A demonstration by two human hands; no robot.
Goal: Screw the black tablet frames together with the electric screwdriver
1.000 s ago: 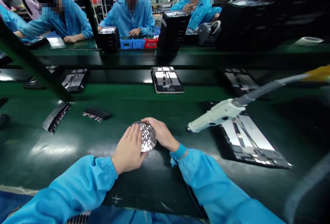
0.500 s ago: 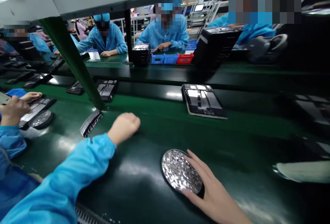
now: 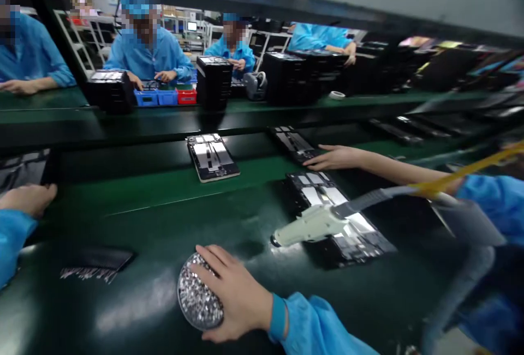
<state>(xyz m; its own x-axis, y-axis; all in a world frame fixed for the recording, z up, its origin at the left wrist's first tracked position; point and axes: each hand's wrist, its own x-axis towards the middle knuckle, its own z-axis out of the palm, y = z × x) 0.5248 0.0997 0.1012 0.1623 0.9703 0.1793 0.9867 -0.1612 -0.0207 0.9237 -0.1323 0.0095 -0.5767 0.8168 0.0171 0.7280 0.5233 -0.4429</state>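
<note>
My right hand [image 3: 235,292] is wrapped over the right side of a round dish [image 3: 200,296] full of small shiny silver pieces, too small to name surely. Its fingers lie across the top and the thumb is by the near rim. At the far left, my left hand [image 3: 28,199] has curled fingers at the near right corner of an opened tablet [image 3: 24,167]; the view's edge cuts both off. Between my hands lies a dark brush [image 3: 98,262] with pale bristles along one side, touched by neither. Another opened tablet [image 3: 213,156] rests on the green strip beyond the dish.
A pale electric screwdriver [image 3: 311,227] lies across opened tablets [image 3: 360,235] on the right. A co-worker's hand [image 3: 339,157] touches another tablet [image 3: 292,142]. Blue bins [image 3: 158,97], a red bin [image 3: 186,96] and tablet stacks [image 3: 215,82] line the far bench, where people sit.
The view has swung right, bringing the screwdriver and the co-worker's hand in. My left hand has gone to the tablet at far left. My right hand now covers more of the dish.
</note>
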